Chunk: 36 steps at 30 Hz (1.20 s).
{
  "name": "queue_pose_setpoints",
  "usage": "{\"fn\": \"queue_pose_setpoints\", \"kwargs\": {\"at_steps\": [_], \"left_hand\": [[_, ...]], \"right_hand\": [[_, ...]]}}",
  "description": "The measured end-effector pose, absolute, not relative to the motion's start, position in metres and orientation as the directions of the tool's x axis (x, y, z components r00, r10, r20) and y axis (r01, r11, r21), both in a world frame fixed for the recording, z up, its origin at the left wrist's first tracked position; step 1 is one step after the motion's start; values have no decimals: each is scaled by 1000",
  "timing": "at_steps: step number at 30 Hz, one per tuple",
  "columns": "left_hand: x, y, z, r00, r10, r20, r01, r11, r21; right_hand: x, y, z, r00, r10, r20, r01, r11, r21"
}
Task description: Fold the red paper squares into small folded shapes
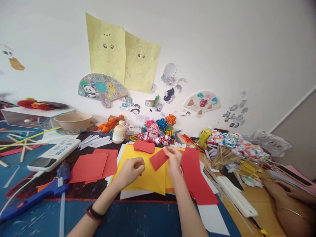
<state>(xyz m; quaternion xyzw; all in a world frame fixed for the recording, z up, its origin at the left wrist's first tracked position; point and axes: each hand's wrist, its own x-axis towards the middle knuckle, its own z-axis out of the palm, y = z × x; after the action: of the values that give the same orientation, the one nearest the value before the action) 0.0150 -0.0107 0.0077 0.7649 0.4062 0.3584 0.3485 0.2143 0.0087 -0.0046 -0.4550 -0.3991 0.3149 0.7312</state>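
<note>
My right hand (pixel 174 160) pinches a small red paper piece (pixel 158 159) by its upper right corner, tilted above the yellow paper. To its left, my left hand (pixel 131 170) is closed, fingers curled in, with nothing visible in them. Below both hands lies a yellow paper sheet (pixel 153 182) on a stack of coloured sheets. A small stack of red paper pieces (pixel 144 146) rests at the back edge of the yellow sheet. Larger red squares (pixel 90 166) lie to the left, and a long red sheet (pixel 197 177) lies to the right.
At left are a blue glue gun (pixel 46 194), a white power strip (pixel 55 154) and a beige bowl (pixel 73 121). A glue bottle (pixel 119 132) and paper flowers (pixel 153 127) stand along the wall. Another person's hands (pixel 286 192) rest at the right, near a white strip-shaped device (pixel 237 196).
</note>
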Motion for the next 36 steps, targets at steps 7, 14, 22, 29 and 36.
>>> {"fn": "queue_pose_setpoints", "kwargs": {"at_steps": [7,14,22,29,36], "left_hand": [[15,-4,2,204,921,332,410,-388,825],[10,4,-3,129,969,212,54,-220,974],[-1,13,-9,-73,959,273,119,-263,957],[0,8,-7,123,919,374,283,-393,875],[11,1,-5,179,902,393,343,-432,834]], "right_hand": [[208,10,-6,431,831,352,-75,422,-904],[180,1,0,364,873,325,-100,383,-918],[180,-5,1,43,968,248,-37,250,-968],[172,-6,-8,-228,954,196,124,228,-966],[166,-1,-14,-225,936,270,167,310,-936]]}}
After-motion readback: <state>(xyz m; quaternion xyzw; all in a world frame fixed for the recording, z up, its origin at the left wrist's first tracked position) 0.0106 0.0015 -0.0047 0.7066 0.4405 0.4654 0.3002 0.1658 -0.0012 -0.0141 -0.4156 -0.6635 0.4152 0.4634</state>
